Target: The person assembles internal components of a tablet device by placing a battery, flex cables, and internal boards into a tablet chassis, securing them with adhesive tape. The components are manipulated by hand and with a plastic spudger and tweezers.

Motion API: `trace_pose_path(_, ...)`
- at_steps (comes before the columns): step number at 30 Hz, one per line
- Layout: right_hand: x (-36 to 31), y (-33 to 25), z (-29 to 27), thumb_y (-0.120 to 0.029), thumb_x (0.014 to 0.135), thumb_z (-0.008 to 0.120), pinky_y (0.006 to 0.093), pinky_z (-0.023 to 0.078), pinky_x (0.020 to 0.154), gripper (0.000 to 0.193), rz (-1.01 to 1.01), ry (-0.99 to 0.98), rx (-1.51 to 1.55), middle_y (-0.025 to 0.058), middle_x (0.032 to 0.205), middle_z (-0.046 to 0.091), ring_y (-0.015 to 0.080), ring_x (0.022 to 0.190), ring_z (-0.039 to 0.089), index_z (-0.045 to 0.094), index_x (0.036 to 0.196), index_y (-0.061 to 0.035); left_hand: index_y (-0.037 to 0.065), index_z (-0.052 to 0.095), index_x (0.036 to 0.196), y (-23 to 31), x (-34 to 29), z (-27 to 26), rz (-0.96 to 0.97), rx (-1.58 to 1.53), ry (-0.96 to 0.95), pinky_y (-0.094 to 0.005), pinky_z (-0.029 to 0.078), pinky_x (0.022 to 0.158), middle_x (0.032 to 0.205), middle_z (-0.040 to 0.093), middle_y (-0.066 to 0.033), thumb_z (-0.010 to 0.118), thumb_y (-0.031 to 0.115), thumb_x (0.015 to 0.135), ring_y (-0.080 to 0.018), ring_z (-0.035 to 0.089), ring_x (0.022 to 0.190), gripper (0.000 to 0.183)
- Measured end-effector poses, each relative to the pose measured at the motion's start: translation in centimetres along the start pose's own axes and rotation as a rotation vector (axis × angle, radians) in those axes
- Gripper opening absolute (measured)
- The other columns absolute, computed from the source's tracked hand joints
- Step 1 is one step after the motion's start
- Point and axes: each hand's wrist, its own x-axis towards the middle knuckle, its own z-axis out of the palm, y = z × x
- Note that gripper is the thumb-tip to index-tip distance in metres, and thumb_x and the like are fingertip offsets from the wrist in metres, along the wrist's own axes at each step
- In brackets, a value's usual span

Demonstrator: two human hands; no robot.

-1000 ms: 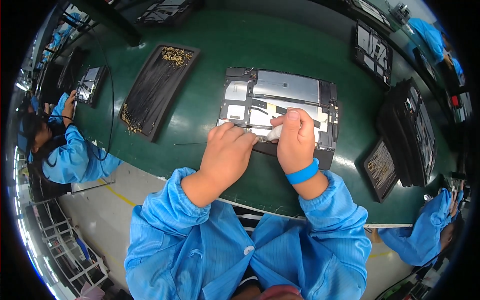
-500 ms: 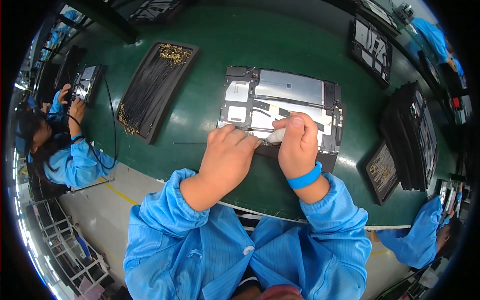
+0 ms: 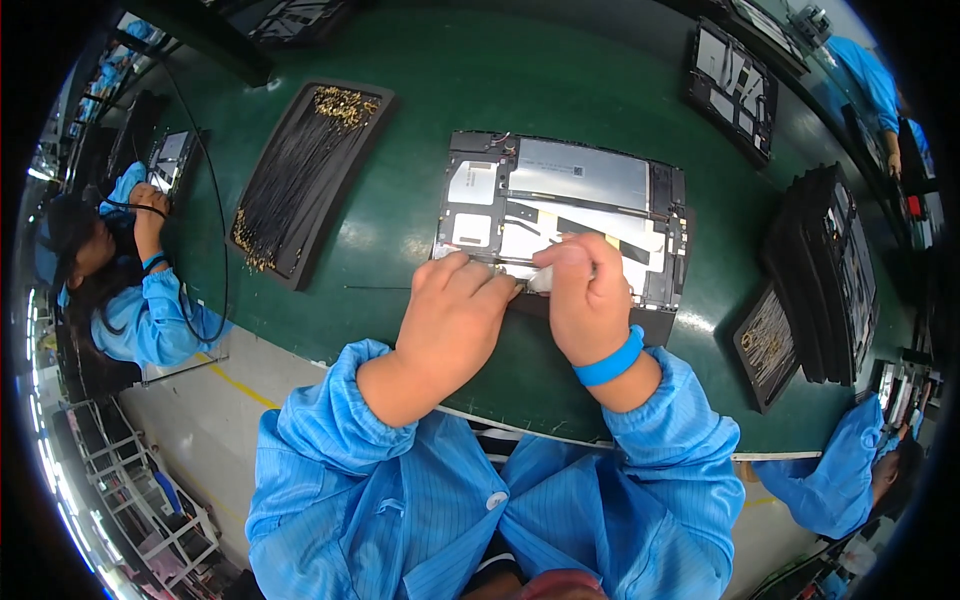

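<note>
An opened tablet [image 3: 580, 172] lies in front of me, with a silver plate, black frame and flat ribbon strips showing. My left hand [image 3: 462, 300] rests on its near left edge, thumb and fingers pressed together; whatever they pinch is hidden. A thin black cable [image 3: 375, 288] runs out leftward from beneath this hand. My right hand [image 3: 588, 295], with a blue wristband, is closed around a white-wrapped hand tool [image 3: 541, 280]. The tool's tip meets the tablet's near edge beside my left fingertips, and its working end is too small to make out.
A black tray [image 3: 312, 185] of black cables with gold ends lies on the left of the green table [image 3: 420, 90]. Stacked tablet trays [image 3: 822, 270] and a smaller cable tray [image 3: 765, 340] stand right. Another opened tablet [image 3: 735, 90] lies far right. A co-worker [image 3: 150, 310] sits left.
My right hand has shifted slightly left, and less of the white-wrapped tool shows. My left hand stays put. The left co-worker's hands have moved closer together; a co-worker's arm at far right has lowered.
</note>
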Motion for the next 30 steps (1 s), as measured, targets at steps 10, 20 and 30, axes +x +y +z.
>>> trace_pose_path(10,0.9,-0.2,0.9,-0.017,0.078,0.052,0.034,0.043,0.053,0.015,-0.349,-0.342,-0.402,0.0131,0.068,0.056,0.028,0.06,0.054,0.055,0.074,-0.0023,0.006,0.057,0.077,0.0,-0.2,-0.4,0.02,0.058,0.016,-0.0363,0.036,0.075,0.078,0.053,-0.0059,0.054,0.01,0.068,-0.0268,0.048,0.08,0.011)
trace_pose_path(20,0.6,0.4,0.6,-0.03,0.085,0.044,0.0265,0.044,0.059,0.033,0.213,-0.091,0.114,0.0129,0.072,0.058,0.0162,0.065,0.056,0.046,0.094,0.0019,0.006,0.048,0.084,-2.0,-3.1,-1.1,-1.416,-1.617,0.197,-0.0213,0.042,0.043,0.068,0.055,-0.0028,0.046,0.03,0.084,-0.0109,0.053,0.054,0.023)
trace_pose_path(30,0.4,1.2,0.4,-0.025,0.085,0.045,0.0245,0.044,0.058,0.028,0.152,-0.116,0.17,0.0113,0.073,0.058,0.013,0.066,0.055,0.044,0.098,-0.0004,0.002,0.05,0.102,-0.6,-4.3,-4.4,-1.323,-1.503,-0.535,-0.021,0.043,0.043,0.069,0.055,-0.0038,0.053,0.017,0.08,-0.0109,0.055,0.053,0.027)
